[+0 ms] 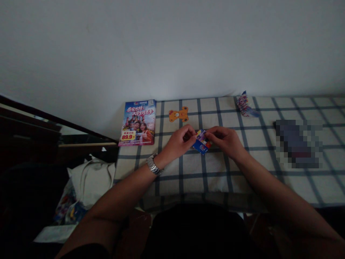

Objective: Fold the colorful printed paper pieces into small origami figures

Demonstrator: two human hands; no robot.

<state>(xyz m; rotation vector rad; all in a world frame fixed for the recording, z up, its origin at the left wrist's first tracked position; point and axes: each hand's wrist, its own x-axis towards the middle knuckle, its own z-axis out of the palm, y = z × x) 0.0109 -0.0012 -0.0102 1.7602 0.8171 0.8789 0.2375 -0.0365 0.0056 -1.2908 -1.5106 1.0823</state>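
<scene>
My left hand [178, 142] and my right hand [222, 141] meet above the checked tablecloth [215, 181]. Between their fingertips is a small folded piece of printed card [201, 142], blue below and multicoloured above. Both hands pinch its upper edges, and my fingers hide part of it. A silver wristwatch [154, 164] sits on my left wrist. Just beyond my hands lies an orange teddy-bear cutout [178, 114].
A glossy travel brochure [137, 123] lies at the table's far left corner. A crumpled colourful wrapper [244, 105] rests against the wall at the back. A pixelated object [298, 144] lies to the right. A white cloth bag [91, 181] sits below the table's left edge.
</scene>
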